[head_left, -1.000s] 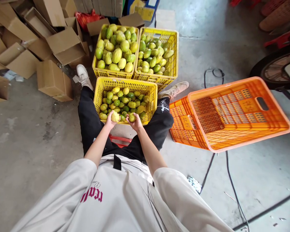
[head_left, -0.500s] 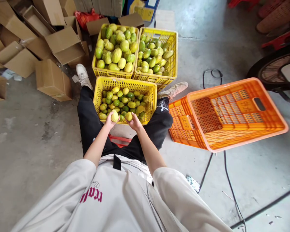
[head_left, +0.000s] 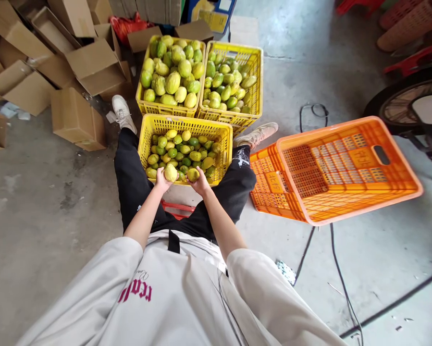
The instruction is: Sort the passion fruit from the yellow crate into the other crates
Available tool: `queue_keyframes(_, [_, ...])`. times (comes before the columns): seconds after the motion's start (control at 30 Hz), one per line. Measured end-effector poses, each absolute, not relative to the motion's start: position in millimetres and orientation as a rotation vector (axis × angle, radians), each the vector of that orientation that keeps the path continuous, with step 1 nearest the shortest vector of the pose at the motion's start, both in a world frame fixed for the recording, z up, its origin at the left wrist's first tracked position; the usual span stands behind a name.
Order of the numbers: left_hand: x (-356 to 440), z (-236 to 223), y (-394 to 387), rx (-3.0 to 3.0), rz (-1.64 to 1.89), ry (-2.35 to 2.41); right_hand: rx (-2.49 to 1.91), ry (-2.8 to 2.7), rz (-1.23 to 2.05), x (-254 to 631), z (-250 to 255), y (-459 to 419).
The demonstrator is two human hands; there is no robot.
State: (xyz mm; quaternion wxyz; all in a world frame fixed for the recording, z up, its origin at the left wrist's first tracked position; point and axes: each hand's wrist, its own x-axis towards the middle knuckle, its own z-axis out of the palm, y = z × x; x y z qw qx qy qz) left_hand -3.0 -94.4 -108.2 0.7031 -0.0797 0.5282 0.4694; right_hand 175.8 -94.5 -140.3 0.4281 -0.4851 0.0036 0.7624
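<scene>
I sit with my legs on either side of a yellow crate [head_left: 149, 126] of green and yellow fruit. My left hand [head_left: 162, 180] is closed around a pale yellow fruit [head_left: 170, 172] at the crate's near edge. My right hand [head_left: 200, 182] grips a smaller yellow-green fruit [head_left: 193, 174] just beside it. Both hands hover over the near rim of the crate, close together.
Two more yellow crates [head_left: 142, 93] [head_left: 257, 72] full of fruit stand behind the near one. An orange crate [head_left: 349, 211] lies tipped on another orange crate [head_left: 269, 187] to my right. Cardboard boxes [head_left: 77, 115] pile at the left. Cables [head_left: 340, 269] cross the concrete floor; a wheel [head_left: 406, 103] is far right.
Both hands stay at the crate's near edge holding their fruits; the right hand's fruit has shifted slightly toward the left one. The view drifted a little.
</scene>
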Motion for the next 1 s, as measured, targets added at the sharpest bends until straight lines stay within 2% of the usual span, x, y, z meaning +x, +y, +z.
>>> queue_keyframes(0.23, [-2.9,-105.3,-94.2,-0.274,1.085,1.142,-1.047,0.153,1.987,180.6,-143.0,-93.6])
queue_keyframes(0.57, [2.3,-103.9,-97.4,-0.188,0.995,1.171,-1.172,0.135,1.849,179.0,-142.7,-94.4])
queue_keyframes(0.8, [6.6,-103.7,-96.0,-0.141,0.961,1.216,-1.217,0.004,1.949,177.5,-146.7,-92.9])
queue_keyframes(1.0, [6.6,-98.1,-94.2,-0.211,0.962,1.168,-1.182,0.157,1.932,176.5,-143.9,-89.7])
